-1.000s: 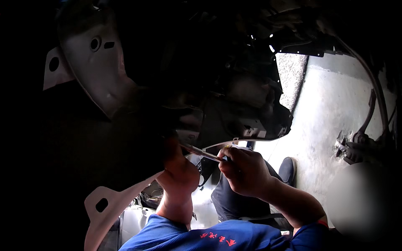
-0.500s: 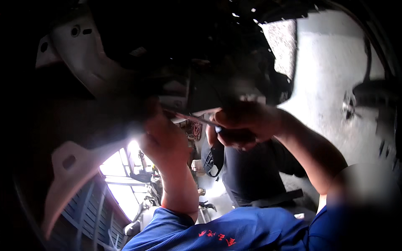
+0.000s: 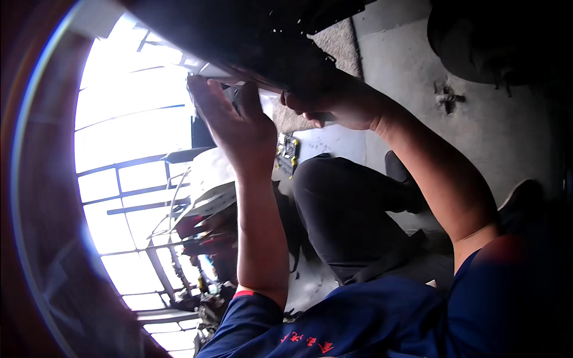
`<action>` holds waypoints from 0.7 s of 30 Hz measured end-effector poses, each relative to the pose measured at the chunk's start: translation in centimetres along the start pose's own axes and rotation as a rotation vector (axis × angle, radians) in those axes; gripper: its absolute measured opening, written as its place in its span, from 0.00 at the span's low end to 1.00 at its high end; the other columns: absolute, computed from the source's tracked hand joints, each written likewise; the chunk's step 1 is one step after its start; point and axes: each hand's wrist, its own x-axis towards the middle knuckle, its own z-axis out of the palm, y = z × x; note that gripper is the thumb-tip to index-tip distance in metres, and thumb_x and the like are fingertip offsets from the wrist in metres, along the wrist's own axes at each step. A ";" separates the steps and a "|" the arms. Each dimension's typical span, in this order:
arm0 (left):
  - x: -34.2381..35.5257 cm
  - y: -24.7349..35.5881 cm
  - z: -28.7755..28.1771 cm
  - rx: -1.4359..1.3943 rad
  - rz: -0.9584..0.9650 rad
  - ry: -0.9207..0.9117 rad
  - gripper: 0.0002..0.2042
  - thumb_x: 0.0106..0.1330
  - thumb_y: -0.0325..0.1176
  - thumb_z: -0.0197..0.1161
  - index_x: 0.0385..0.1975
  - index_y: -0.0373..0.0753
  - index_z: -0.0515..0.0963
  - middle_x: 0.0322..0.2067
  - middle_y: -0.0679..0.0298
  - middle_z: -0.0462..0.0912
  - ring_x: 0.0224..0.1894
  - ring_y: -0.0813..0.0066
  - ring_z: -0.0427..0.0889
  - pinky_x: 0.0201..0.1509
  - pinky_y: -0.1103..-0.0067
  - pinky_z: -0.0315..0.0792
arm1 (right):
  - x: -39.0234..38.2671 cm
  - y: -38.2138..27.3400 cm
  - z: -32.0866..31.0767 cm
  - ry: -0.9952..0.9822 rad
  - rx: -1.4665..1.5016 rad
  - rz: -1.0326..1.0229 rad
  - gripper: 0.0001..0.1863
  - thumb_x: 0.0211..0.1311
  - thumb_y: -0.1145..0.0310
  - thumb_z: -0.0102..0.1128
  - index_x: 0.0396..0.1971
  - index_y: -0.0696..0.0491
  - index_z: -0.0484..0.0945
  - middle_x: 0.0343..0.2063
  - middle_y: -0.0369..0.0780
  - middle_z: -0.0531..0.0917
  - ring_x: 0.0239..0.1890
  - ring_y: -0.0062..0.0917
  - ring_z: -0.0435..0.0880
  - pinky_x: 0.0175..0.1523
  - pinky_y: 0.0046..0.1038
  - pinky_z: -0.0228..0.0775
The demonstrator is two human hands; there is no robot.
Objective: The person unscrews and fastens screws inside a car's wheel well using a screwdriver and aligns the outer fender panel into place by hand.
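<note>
Overhead hangs a large dark part (image 3: 250, 30), its lower edge sloping down to the right. My left hand (image 3: 246, 128) is raised to that edge, palm up with thumb and fingers apart, and the fingertips reach the edge. To its right, my right hand (image 3: 355, 107) is at the same part, its fingers curled. Shadow and the dark part hide what those fingers close on. A thin pale strip (image 3: 262, 85) runs along the edge between the two hands; I cannot tell whether it is a tool or part of the edge.
Below my hands a small dark case with yellow bits (image 3: 287, 154) lies on the grey floor (image 3: 406, 65). My bent knee (image 3: 334, 191) is under my right arm. A dark rounded object (image 3: 471, 42) is at upper right. Bright barred windows (image 3: 131, 149) and clutter (image 3: 209, 238) fill the left.
The view has shifted, showing more windows and floor. Both hands appear higher in it. My left fingers have spread; the thin shaft seen at my right hand is no longer clearly visible.
</note>
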 end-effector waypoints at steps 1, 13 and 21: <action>-0.5 -0.4 0.5 0.001 -0.026 0.008 0.40 0.72 0.34 0.63 0.74 0.25 0.44 0.73 0.39 0.51 0.75 0.48 0.56 0.78 0.62 0.51 | -0.6 -0.5 0.7 0.178 -0.173 0.000 0.14 0.66 0.59 0.68 0.38 0.55 0.81 0.26 0.33 0.79 0.27 0.14 0.75 0.32 0.21 0.70; -0.1 -0.1 2.8 0.189 0.300 0.138 0.55 0.57 0.42 0.74 0.72 0.20 0.40 0.71 0.25 0.43 0.76 0.29 0.43 0.77 0.52 0.51 | -2.5 3.2 3.4 0.673 -0.829 -0.260 0.16 0.75 0.59 0.57 0.51 0.56 0.77 0.36 0.35 0.82 0.34 0.18 0.78 0.40 0.21 0.71; 3.8 -3.0 8.7 0.657 0.359 0.182 0.54 0.65 0.54 0.64 0.70 0.15 0.37 0.70 0.23 0.43 0.74 0.28 0.45 0.78 0.53 0.47 | -3.3 6.0 -1.8 0.761 -0.918 -0.496 0.16 0.73 0.60 0.59 0.49 0.57 0.79 0.34 0.41 0.84 0.34 0.25 0.84 0.39 0.28 0.76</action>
